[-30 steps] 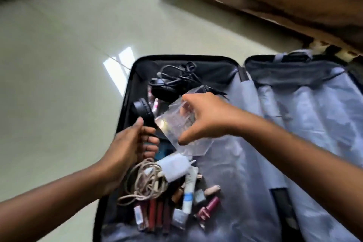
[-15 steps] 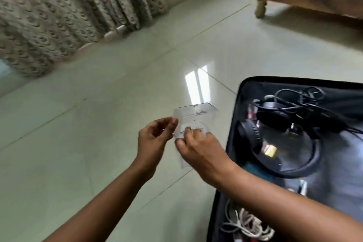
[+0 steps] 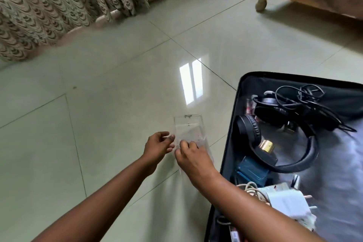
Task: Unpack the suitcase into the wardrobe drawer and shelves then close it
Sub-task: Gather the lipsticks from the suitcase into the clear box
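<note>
A patterned beige curtain hangs at far left above the glossy pale tiled floor. Over the floor, the left hand pinches the left edge of a small clear plastic box; the right hand has its grip curled round the box's near end. Just right lies the open black suitcase, holding black over-ear headphones, tangled black cables and a white charger.

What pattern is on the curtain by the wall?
The curtain has a beige and brown scalloped, scale-like pattern, seen in the head view, the only one.
</note>
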